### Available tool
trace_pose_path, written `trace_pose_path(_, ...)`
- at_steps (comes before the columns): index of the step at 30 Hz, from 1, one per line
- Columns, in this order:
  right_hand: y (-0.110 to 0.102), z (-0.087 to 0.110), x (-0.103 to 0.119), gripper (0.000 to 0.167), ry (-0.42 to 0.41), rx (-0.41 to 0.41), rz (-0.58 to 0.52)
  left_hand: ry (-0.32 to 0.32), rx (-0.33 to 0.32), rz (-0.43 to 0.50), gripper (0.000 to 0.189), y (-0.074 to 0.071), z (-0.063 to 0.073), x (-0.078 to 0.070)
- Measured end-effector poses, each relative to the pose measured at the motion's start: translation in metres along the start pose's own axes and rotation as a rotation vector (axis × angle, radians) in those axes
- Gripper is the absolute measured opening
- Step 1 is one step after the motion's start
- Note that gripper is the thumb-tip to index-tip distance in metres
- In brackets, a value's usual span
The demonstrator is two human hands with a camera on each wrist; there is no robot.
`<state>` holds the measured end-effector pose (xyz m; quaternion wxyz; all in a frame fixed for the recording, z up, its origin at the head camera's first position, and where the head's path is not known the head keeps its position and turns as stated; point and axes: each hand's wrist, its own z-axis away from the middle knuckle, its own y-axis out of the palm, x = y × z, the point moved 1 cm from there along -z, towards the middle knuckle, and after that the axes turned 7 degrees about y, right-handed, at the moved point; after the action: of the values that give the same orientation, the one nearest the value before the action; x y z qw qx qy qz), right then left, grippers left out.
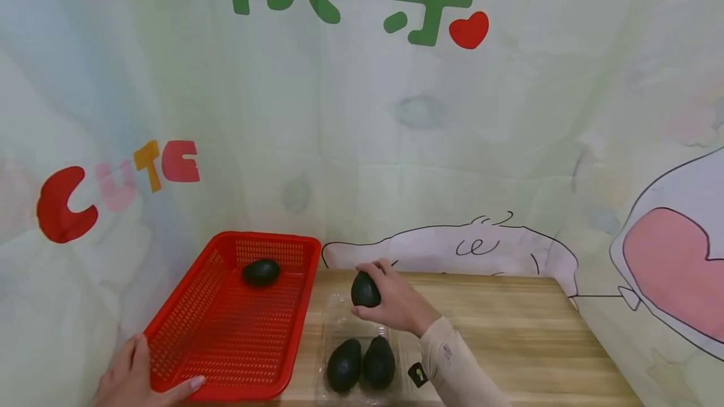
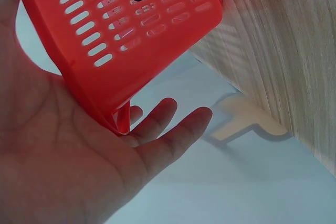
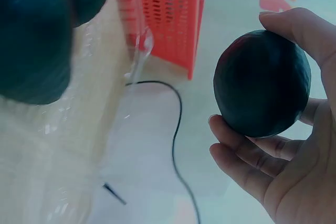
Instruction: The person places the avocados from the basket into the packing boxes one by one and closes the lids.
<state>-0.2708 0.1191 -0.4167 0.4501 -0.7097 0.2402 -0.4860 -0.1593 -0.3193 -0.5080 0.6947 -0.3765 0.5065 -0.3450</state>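
My right hand grips a dark avocado between thumb and fingers, raised above a clear plastic tray. Two more avocados, one on the left and one on the right, lie side by side in the tray's near part. To the left stands a red perforated basket, with a single avocado near its far end. My left hand rests against the basket's near left corner. Its thumb lies along the near rim, and its other fingers extend loosely outside.
The basket and tray share a wooden table, its surface extending to the right. A small black tag lies beside the tray, close to my right sleeve. Behind the table hangs a printed cloth.
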Motion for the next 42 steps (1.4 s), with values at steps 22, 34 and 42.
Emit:
trace_pose_path(22, 0.043, 0.012, -0.038, 0.079, 0.106, 0.023, 0.015, -0.023, 0.028, 0.003, 0.166, 0.002, -0.001, 0.005)
trace_pose_path(34, 0.055, 0.01, -0.043, 0.083, 0.068, -0.06, 0.17, -0.02, 0.046, 0.002, 0.165, 0.001, -0.001, 0.004)
trace_pose_path(42, 0.058, 0.008, -0.044, 0.076, 0.104, -0.045, 0.179, -0.025, 0.037, -0.007, 0.167, 0.002, -0.001, 0.003)
